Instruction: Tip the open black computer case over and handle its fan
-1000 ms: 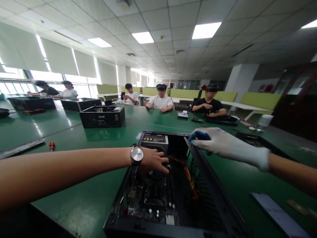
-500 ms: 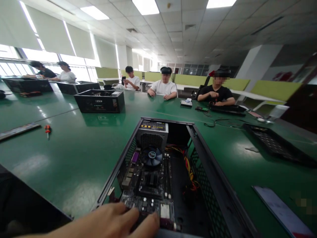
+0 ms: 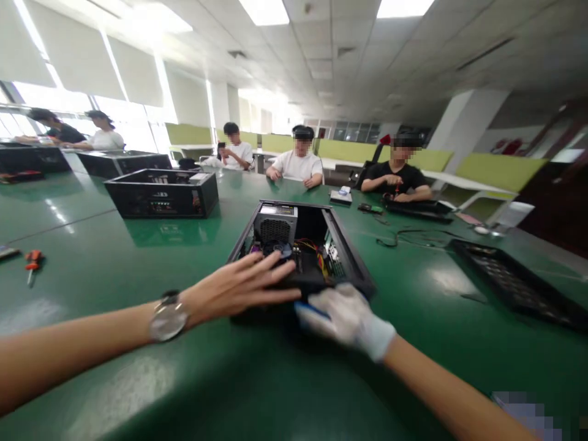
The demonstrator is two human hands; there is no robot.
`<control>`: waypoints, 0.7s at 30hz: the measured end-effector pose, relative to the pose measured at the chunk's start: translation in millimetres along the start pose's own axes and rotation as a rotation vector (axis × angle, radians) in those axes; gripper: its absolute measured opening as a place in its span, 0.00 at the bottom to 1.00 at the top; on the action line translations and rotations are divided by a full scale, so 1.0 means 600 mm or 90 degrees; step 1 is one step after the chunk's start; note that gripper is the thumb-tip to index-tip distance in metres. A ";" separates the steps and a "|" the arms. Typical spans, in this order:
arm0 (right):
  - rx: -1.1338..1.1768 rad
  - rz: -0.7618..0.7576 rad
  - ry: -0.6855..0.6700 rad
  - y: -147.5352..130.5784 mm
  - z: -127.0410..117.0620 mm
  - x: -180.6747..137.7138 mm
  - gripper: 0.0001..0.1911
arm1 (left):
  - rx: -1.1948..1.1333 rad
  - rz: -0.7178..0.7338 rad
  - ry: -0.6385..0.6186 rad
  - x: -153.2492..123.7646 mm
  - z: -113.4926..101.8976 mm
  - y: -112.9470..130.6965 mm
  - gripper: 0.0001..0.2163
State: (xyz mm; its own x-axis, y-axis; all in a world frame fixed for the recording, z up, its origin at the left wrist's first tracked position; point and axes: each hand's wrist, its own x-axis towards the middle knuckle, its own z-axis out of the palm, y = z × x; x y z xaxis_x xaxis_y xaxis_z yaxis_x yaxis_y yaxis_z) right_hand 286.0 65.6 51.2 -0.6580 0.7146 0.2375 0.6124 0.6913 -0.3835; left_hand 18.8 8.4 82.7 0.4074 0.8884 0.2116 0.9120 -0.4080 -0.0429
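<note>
Hands first: my left hand [image 3: 243,286] is bare, with a watch [image 3: 168,316] on the wrist, and it lies flat with the fingers spread over the near end of the open computer case [image 3: 301,248]. It grips nothing; the fingertips rest on the near rim. My right hand [image 3: 342,315] wears a white glove with blue fingertips and presses against the same near edge, just beside the left one. Its fingers look loosely stretched rather than curled round anything, though blur keeps me from seeing them well.

I see the computer case sitting on the green desk [image 3: 138,269] straight ahead of me, top open. Inside it are a grey power supply [image 3: 275,225] at the far end, a small fan [image 3: 276,248] in front of that, and red and yellow wires [image 3: 316,254] toward the right side.

To the left, farther off, stands another black case [image 3: 160,193]. A red-handled screwdriver [image 3: 32,262] lies near the desk's left edge. On the right rests a black perforated panel [image 3: 509,278], with a loose cable [image 3: 404,236] between it and my case. Several people sit along the far side of the desk.
</note>
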 end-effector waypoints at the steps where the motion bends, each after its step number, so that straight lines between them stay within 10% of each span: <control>1: -0.008 0.000 0.007 0.004 -0.010 0.036 0.17 | 0.007 -0.010 0.017 0.032 -0.007 -0.019 0.33; 7: -0.009 0.075 0.110 0.019 0.009 0.119 0.15 | 0.007 -0.137 0.112 0.126 0.027 0.000 0.27; 15: 0.115 0.134 0.106 0.041 0.078 -0.057 0.17 | -0.121 -0.165 0.114 -0.014 0.142 0.014 0.19; 21: 0.179 0.146 0.019 0.010 0.079 -0.139 0.22 | -0.192 -0.186 0.101 -0.010 0.172 -0.020 0.17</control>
State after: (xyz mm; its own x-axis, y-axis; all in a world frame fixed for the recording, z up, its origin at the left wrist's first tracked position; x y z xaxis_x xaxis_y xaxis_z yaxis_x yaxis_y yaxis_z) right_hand 323.9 5.0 -13.5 -0.5016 0.8534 0.1418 0.5955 0.4595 -0.6590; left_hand 10.5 29.8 -19.0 0.1012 0.9418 0.3205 0.9232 -0.2089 0.3225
